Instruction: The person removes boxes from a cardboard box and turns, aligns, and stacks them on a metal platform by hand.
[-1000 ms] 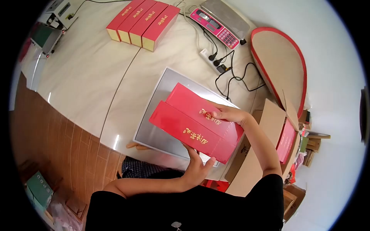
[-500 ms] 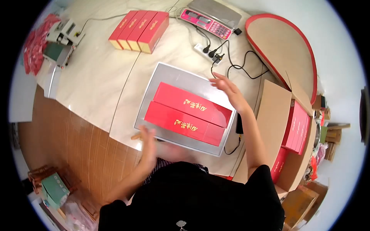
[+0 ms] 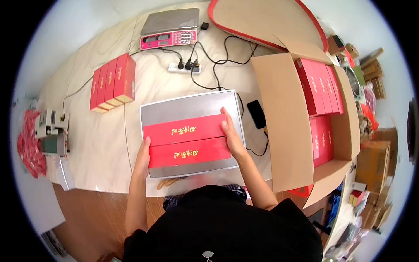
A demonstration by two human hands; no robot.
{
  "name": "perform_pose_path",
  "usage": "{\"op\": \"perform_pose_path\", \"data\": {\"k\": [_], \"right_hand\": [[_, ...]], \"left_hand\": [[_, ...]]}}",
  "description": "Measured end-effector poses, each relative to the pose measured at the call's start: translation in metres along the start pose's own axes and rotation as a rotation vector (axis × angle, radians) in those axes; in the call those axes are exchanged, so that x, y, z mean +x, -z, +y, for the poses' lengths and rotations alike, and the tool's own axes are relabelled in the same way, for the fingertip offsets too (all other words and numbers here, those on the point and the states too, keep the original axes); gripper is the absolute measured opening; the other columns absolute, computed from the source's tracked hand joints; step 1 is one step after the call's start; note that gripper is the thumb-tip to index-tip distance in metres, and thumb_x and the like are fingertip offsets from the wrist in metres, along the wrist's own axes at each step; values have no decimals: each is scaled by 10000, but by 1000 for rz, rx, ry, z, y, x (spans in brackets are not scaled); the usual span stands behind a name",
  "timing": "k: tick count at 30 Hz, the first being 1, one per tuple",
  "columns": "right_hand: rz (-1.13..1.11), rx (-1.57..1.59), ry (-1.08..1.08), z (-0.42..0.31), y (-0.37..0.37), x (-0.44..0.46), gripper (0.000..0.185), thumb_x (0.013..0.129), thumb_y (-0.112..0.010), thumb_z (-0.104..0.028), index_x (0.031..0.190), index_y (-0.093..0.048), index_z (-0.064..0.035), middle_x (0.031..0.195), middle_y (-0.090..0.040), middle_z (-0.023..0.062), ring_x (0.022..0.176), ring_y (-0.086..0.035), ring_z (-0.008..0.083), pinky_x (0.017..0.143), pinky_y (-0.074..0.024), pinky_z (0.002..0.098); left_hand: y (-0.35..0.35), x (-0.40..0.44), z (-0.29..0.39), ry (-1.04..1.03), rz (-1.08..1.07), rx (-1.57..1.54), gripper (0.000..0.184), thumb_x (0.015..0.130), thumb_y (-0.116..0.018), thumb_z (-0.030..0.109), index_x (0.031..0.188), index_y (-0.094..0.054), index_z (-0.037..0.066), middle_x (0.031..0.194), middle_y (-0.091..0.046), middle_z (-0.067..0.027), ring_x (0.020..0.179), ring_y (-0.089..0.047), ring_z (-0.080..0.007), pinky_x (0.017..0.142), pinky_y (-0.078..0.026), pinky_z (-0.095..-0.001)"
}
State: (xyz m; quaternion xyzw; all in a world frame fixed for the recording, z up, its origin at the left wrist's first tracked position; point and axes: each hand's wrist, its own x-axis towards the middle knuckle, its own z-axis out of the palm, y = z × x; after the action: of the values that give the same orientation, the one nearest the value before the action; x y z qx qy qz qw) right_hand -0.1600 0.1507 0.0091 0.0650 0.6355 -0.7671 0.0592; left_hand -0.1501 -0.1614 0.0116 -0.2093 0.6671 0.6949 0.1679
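Note:
Two long red gift boxes (image 3: pixel 187 150) with gold lettering lie side by side over a shallow grey tray with a white rim (image 3: pixel 209 94). At their left ends, my left hand (image 3: pixel 142 157) presses with its thumb on the edge. My right hand (image 3: pixel 232 136) grips the opposite ends, fingers along the far corner and thumb on top. Between them, the two hands hold the pair together. Whether the boxes rest on the tray floor or are slightly raised, I cannot tell.
An open cardboard carton (image 3: pixel 286 122) with several red boxes stands right. A black phone (image 3: pixel 256 114) lies beside it. Behind are a scale (image 3: pixel 169 28), a power strip (image 3: pixel 184 68) with cables, and a row of red boxes (image 3: pixel 114 83). A small machine (image 3: pixel 53 131) sits left.
My hands, apart from the boxes before, have closed in on both ends of the pair. The boxes now sit squarer and nearer the tray's front. The camera view has turned to the right.

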Motion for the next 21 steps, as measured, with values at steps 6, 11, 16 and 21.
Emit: {"op": "perform_pose_path", "data": {"k": [6,11,16,21], "right_hand": [[5,-48,-34,20,5,5,627,968,-493,-354,1463,-243,-60,1495,-275,148,1389,-246,255,1133,-190,354],[35,-253,60,-7,11,2,618,958,-484,-389,1413,-313,-8,1447,-339,208,1364,-297,317,1125,-218,377],[79,-374,104,-79,53,-11,539,981,-426,-367,1370,-370,2,1398,-398,203,1330,-344,308,1107,-243,379],[109,-360,50,-70,61,-13,491,1028,-301,-389,1388,-359,-60,1338,-422,117,1246,-396,192,1068,-281,326]], "left_hand": [[-12,-7,9,102,-131,-186,667,985,-335,532,1382,-384,-2,1355,-503,-132,1207,-524,-222,1014,-421,-350],[-23,-6,7,116,-198,-245,673,978,-309,561,1374,-403,25,1325,-533,-122,1168,-557,-234,984,-453,-364],[-86,-7,-7,141,-265,-332,693,970,-292,585,1366,-412,29,1324,-532,-122,1182,-543,-234,987,-447,-366],[-93,-5,-8,67,-252,-305,703,975,-283,582,1355,-419,6,1330,-522,-124,1205,-515,-221,1015,-407,-355]]}}
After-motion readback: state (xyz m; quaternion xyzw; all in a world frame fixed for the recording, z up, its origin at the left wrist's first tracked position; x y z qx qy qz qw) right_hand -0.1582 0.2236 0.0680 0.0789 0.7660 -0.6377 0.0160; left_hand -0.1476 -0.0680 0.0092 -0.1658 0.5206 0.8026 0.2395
